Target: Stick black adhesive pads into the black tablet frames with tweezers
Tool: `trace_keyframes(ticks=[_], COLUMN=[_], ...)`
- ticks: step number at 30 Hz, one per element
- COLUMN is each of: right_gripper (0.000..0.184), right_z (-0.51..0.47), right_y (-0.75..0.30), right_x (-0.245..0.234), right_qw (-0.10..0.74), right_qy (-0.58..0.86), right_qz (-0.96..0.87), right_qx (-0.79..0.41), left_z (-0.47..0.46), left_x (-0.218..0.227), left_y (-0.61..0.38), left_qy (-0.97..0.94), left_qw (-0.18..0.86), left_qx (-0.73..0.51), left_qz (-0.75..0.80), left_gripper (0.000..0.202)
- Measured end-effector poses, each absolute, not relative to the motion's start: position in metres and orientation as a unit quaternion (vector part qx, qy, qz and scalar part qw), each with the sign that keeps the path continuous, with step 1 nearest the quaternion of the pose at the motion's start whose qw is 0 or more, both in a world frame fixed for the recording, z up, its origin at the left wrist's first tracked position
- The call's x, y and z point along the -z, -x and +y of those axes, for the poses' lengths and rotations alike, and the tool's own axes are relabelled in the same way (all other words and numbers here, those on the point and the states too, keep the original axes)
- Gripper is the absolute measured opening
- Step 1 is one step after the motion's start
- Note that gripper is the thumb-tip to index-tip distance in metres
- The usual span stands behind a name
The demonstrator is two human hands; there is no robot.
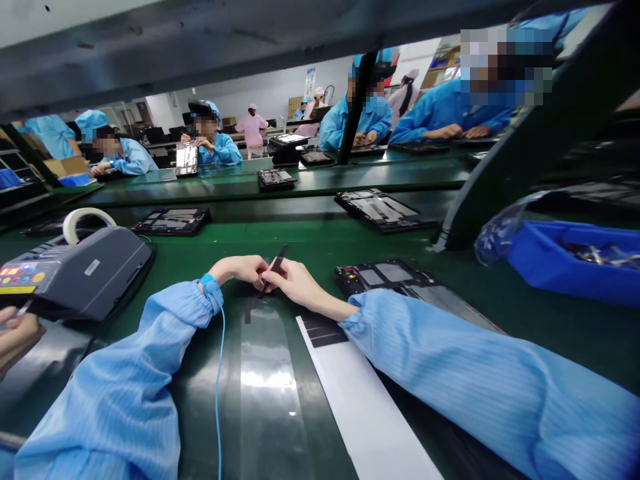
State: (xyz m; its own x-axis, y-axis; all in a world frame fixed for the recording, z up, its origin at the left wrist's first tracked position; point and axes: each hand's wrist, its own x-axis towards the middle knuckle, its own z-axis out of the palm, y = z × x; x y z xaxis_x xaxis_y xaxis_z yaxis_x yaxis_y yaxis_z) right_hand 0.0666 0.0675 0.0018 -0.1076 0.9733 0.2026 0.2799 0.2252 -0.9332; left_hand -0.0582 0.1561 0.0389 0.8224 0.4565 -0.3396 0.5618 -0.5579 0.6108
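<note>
My right hand (300, 287) is closed around a slim black tool (281, 257) that looks like tweezers, its end pointing up and away. Close against it, my left hand (243, 269) is bent inward with its fingers pinched; what they hold is hidden. A blue wrist strap (213, 292) with a cord circles my left wrist. Beneath the hands lies a long clear film strip (267, 400) with a small black piece (248, 315) near its far end. To the right, a white sheet (373, 407) carries black strips (325, 331) at its top, partly under my right sleeve.
An opened tablet-like device (395, 273) lies beyond my right forearm; another (377, 208) sits farther back. A tape dispenser (95, 267) stands left, near another person's hand (20, 337). A blue bin (565, 267) and a slanted green post (520, 133) are right. Several co-workers sit opposite.
</note>
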Motion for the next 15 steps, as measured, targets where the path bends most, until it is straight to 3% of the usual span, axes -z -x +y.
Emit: trace_keyframes(ticks=[8,11,15], right_gripper=[0.022,0.023,0.023], right_z=[0.037,0.003,-0.030], right_y=[-0.113,-0.154,-0.187], right_x=[-0.066,-0.079,-0.058], right_qw=[0.531,0.495,0.422], right_qy=[0.451,0.498,0.574], right_qz=[-0.577,-0.576,-0.533], right_qx=[-0.427,-0.418,-0.457], left_z=[0.152,0.132,0.077], left_x=[-0.046,-0.044,-0.034], left_y=[0.063,0.048,0.013], left_qy=[-0.878,-0.885,-0.880], left_qw=[0.335,0.295,0.273], left_qx=[0.064,-0.026,-0.221], left_qz=[0.335,0.359,0.321], left_gripper=[0.012,0.015,0.015])
